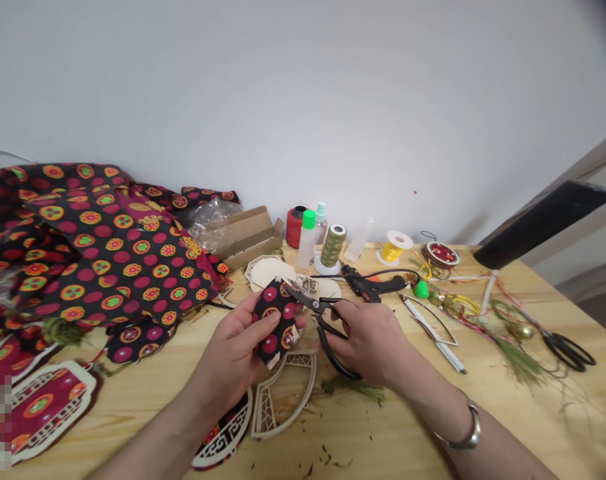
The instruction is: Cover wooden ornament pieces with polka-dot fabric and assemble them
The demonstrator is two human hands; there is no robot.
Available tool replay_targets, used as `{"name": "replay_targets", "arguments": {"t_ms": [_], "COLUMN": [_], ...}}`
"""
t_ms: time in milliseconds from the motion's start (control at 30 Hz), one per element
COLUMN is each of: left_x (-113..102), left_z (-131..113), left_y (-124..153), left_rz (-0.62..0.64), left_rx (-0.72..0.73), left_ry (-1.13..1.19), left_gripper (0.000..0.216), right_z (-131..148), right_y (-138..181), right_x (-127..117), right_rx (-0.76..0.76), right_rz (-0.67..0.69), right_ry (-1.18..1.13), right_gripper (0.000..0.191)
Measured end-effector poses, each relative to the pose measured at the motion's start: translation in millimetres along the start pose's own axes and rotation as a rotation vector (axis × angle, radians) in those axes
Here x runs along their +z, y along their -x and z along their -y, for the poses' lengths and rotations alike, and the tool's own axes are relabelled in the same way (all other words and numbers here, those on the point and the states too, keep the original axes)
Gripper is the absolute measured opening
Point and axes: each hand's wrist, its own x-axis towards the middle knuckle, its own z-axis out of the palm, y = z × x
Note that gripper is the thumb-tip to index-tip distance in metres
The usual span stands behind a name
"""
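Above the pale wooden surface (pixel 123 390), our left fingers (pixel 257 331) pinch a black, maroon-dotted fabric piece (pixel 284 335); our right fingers (pixel 346 312) grip black-handled metal scissors (pixel 316 305) at its upper edge. We're apparently trimming; further cutting calls for steady cloth.

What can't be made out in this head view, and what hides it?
- Cutters: head view, part of the handles is covered by the right hand.
- Patterned piece: head view, its underside faces away from the camera.
- Fretwork panel: head view, partly behind the left forearm.
- Red framed panel: head view, its left end is masked by pixelation at the picture's edge.
- Dark scraps: head view, too small to identify.
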Motion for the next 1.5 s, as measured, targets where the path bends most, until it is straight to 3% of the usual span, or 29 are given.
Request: {"name": "replay_targets", "arguments": {"t_ms": [167,333,700,1500], "left_x": [0,0,1,2], "left_z": [-1,0,3,1], "left_y": [2,2,2,-1], "left_rz": [-0.015,-0.013,0.002,-0.045], "left_rx": [-0.005,-0.019,0.015,0.026], "left_ry": [-0.027,-0.031,-0.066,-0.049], "left_gripper": [0.036,0.035,0.030,0.033], "right_z": [-10,-8,-1,0], "right_y": [-6,-5,3,7], "right_x": [-11,-13,-1,4], "right_rx": [0.209,0.002,-0.158,-0.147], "right_rz": [-0.039,-0.097,-0.227,-0.202], "right_ry": [-0.026,-0.013,0.229,0.264], "right_gripper": [0.024,0.039,0.023,0.021]}}
